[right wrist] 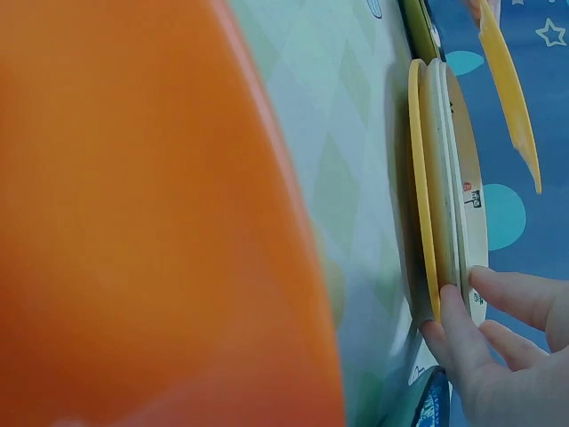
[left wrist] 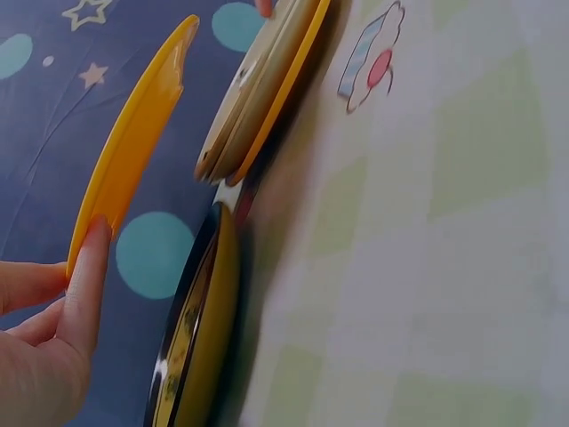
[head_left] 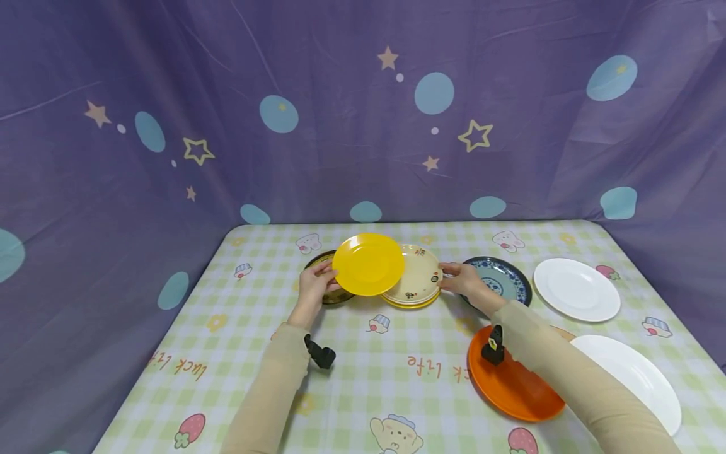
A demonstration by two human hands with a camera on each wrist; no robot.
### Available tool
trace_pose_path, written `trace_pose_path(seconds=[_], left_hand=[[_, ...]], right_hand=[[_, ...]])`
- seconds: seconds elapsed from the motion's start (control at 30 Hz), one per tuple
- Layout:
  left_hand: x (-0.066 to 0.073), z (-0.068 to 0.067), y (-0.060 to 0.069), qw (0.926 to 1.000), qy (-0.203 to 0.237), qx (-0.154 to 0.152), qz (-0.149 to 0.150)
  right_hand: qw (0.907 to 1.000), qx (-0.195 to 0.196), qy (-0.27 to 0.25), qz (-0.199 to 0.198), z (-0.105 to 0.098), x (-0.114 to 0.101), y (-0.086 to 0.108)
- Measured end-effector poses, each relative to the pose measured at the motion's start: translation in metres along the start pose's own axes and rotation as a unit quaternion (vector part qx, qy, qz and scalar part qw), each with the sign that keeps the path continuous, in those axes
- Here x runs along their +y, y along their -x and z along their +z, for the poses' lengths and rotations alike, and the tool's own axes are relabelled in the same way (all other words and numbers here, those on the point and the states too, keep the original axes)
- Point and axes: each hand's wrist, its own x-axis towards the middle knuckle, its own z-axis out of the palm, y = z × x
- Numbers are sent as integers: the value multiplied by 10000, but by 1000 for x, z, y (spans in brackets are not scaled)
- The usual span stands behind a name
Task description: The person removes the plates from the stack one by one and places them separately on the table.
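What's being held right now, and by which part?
The left hand pinches the raised yellow plate by its left rim. The right hand touches the right rim of the plate stack; whether it grips cannot be told.

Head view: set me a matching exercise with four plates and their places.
Plates
1. unstacked yellow plate
2. patterned cream plate
3. orange plate
4. blue plate

Places
A. lowest of the four in the picture
B. in the left hand
C. between the stack and far white plate
D. atop the stack, against the right hand

Pairs: 1-B, 2-D, 3-A, 4-C
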Motion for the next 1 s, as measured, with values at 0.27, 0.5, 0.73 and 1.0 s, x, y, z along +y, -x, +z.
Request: trace_pose_path(seconds=[0.27, 0.5, 0.73, 1.0], left_hand=[[9, -19, -1, 9988, -259, 151, -376], [11, -37, 0, 9985, -211, 236, -441], [11, -51, -2, 9981, -244, 470, -305], [15, -67, 3, 9979, -15, 633, -98]], right_hand=[[10000, -7, -63, 38, 0, 0, -2], [9997, 56, -6, 228, 1, 1, -4], [9997, 51, -16, 225, 0, 1, -4], [9999, 4, -5, 117, -1, 0, -2]])
